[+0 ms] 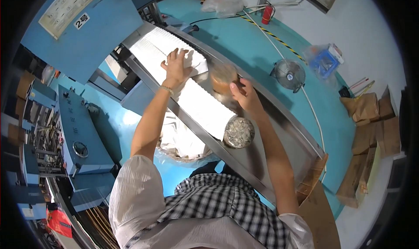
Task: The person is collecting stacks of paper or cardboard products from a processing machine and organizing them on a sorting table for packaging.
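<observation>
My left hand lies with fingers spread on the near end of long rows of thin white pleated pieces, packed tightly in a metal trough. A separate row of the same white pieces runs towards me from below that hand. At its near end rests a grey round block with a crinkled, shiny face. My right hand grips the edge of a brown roundish block, smeared by motion, just above the trough. Its exact kind cannot be made out.
The metal trough slopes from a blue machine down to the right. A clear bag of white pieces stands beneath it. To the right are a floor fan, cardboard boxes and a blue crate. A control cabinet stands left.
</observation>
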The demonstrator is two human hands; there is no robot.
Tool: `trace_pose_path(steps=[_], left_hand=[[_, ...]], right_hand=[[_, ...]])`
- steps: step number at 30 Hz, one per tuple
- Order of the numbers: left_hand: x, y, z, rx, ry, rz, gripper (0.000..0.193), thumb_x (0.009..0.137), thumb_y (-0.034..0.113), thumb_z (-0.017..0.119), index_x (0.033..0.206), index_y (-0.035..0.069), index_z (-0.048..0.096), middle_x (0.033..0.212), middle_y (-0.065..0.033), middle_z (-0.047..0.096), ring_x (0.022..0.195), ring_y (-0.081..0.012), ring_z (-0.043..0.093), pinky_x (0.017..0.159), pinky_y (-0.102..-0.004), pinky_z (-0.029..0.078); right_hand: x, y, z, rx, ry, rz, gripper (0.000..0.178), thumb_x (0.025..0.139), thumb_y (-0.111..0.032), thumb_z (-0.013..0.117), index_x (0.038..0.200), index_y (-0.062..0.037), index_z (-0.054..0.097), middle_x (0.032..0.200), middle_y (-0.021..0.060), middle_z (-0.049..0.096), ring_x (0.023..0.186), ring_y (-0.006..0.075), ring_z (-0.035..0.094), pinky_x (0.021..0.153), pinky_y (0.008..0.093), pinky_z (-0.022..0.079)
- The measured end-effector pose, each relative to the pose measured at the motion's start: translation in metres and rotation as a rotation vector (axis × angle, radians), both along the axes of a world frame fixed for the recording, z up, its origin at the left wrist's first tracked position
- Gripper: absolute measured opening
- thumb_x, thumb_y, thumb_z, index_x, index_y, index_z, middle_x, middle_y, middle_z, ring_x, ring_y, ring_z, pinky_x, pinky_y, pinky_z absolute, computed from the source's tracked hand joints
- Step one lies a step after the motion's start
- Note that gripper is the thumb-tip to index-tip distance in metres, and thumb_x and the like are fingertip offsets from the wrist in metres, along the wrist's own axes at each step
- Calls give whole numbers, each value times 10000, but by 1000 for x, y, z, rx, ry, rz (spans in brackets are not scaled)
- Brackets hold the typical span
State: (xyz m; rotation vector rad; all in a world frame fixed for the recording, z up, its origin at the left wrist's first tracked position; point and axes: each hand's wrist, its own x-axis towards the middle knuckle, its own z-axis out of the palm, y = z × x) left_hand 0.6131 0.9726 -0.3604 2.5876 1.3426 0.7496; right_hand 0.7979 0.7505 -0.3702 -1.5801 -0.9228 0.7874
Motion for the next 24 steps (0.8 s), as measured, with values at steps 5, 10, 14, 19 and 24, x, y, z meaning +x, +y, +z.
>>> trace_pose_path(steps=[5, 10, 14, 19, 24], left_hand=[[-37, -78, 7, 55, -294, -48, 432, 857, 195, 693, 1256, 72, 580, 1339, -185, 534, 1287, -374, 467, 1017, -487, 348], [-54, -208, 18, -229, -301, -498, 603, 763, 157, 711, 1330, 87, 517, 1504, -180, 419, 1431, -409, 335, 1107, -535, 236], [-29, -252, 4, -66, -138, -392, 619, 697, 55, 644, 1312, 75, 573, 1535, -189, 401, 1492, -410, 243, 1134, -614, 119], [-32, -250, -2, 6, -134, -259, 669, 666, 17, 651, 1328, 85, 585, 1530, -224, 382, 1479, -435, 246, 1131, -586, 156], [-53, -235, -8, -102, -232, -314, 782, 687, 190, 812, 1410, 114, 524, 1588, -251, 233, 1491, -451, 163, 1129, -573, 156]], right_hand=[[-35, -36, 32, 3, -129, 148, 695, 914, -400, 710, 1372, 58, 457, 1117, 205, 646, 1003, 280, 642, 826, 373, 510], [-42, -101, 50, 11, -836, 324, 934, 730, -508, 828, 1450, -70, 426, 1436, 234, 406, 1279, 420, 431, 1001, 519, 391], [-40, -114, 32, -75, -750, 370, 1019, 621, -407, 877, 1477, -118, 407, 1441, 181, 406, 1289, 402, 416, 1062, 520, 337], [-29, -139, 51, -266, -837, 317, 920, 677, -283, 813, 1479, -121, 392, 1462, 140, 398, 1313, 365, 408, 1019, 500, 351], [-47, -173, 27, -256, -1290, -60, 728, 795, -223, 710, 1445, -77, 417, 1405, 175, 461, 1217, 363, 502, 965, 516, 397]])
